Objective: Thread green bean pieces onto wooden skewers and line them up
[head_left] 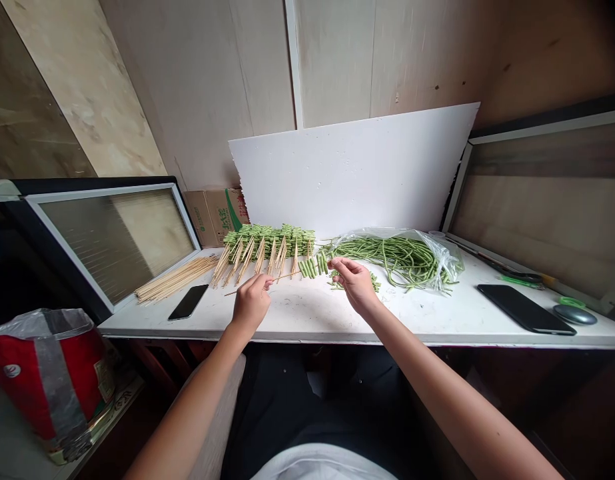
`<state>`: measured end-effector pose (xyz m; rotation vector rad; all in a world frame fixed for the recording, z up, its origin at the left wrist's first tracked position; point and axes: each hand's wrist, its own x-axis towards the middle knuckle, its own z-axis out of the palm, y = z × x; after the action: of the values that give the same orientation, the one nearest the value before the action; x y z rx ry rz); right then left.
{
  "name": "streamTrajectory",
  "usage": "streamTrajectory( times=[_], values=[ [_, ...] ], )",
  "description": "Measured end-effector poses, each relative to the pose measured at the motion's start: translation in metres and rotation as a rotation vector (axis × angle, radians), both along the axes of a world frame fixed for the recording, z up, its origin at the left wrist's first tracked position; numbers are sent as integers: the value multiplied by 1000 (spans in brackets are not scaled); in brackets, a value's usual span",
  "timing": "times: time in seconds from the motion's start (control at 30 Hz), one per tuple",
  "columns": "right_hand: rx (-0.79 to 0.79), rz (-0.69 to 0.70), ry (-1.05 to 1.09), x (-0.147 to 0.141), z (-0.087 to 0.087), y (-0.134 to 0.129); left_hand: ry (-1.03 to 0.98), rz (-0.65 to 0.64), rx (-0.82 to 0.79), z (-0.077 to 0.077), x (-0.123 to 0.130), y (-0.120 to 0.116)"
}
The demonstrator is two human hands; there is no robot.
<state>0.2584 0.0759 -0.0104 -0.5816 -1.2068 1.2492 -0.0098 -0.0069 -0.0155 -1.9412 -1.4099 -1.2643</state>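
My left hand [253, 301] is closed around a thin bamboo skewer [286, 275], which points to the right above the table. Several short green bean pieces [310, 267] are threaded side by side along its tip end. At that end, the fingers of my right hand [354, 281] are pinched on a bean piece, mostly hidden by the fingertips. Loose cut bean pieces [374, 283] lie on the table under and behind my right hand. Behind my left hand, finished bean skewers [270, 239] are stacked in a pile with their bare stick ends toward me.
A clear plastic bag [450, 263] holds long green beans [402, 257] at the back right. Bare skewers [174, 280] and a phone [188, 302] lie left; a larger black phone [524, 309] and a grey mouse-like object [575, 315] lie right. A white board [357, 173] stands behind.
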Motion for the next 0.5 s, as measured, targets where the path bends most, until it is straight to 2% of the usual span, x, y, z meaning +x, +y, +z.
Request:
streamTrajectory(
  times=[0.2,0.3,0.4,0.5],
  values=[
    [17,-5,7,0,1,-1,-11,-12,0,-1,0,0],
    [-25,-2,4,-2,4,-5,1,-2,-7,0,4,-3],
    [-79,-4,38,-7,12,-14,-2,-7,14,6,8,-7],
    [-55,-4,54,-11,23,-26,-43,5,54,15,9,-11]
  ],
)
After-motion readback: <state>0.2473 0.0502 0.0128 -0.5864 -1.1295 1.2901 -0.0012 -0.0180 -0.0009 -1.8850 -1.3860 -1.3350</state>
